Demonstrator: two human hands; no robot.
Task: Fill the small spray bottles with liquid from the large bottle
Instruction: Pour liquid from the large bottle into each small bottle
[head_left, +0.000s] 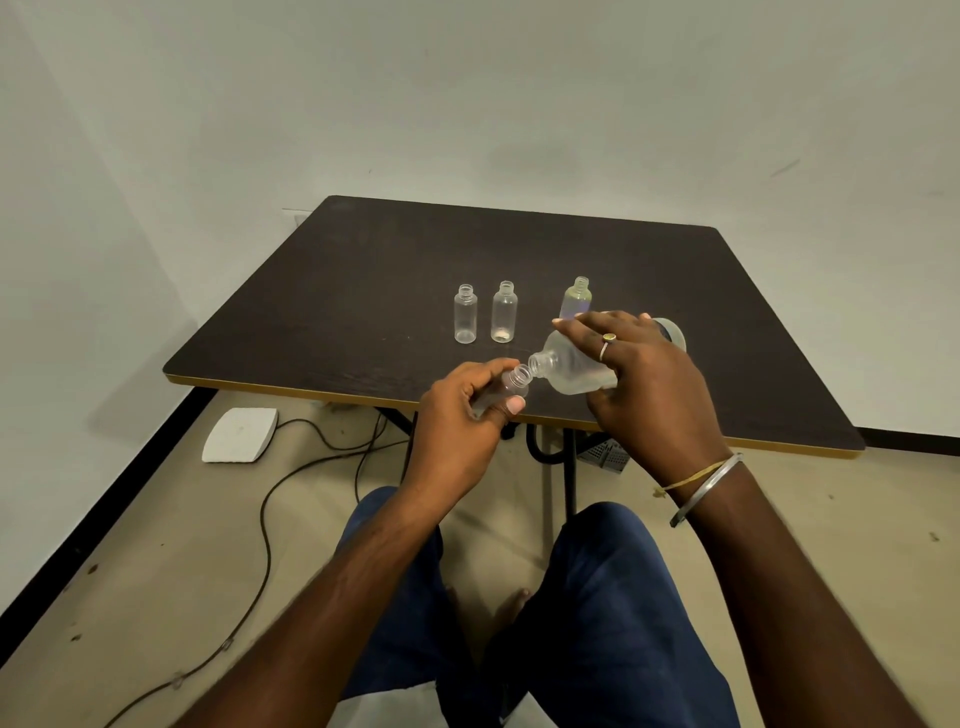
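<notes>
Centre of frame: left hand (462, 415) fingers curl round small bottle (514, 385), neck tilted up-right. Right hand (644, 374) grips large bottle (571, 371), lying almost level, long axis pointing left, mouth just upper right of small bottle's mouth, nearly touching. Both over near edge of counter (311, 338).

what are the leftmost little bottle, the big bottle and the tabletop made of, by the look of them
Leftmost small bottle: likely clear glossy plastic; you see through it and its neck has moulded threads, though glass is possible. Large bottle: frosted translucent plastic, judging by its milky body. Tabletop: dark matt wood-grain laminate, probably, with a tan edge band.
</notes>
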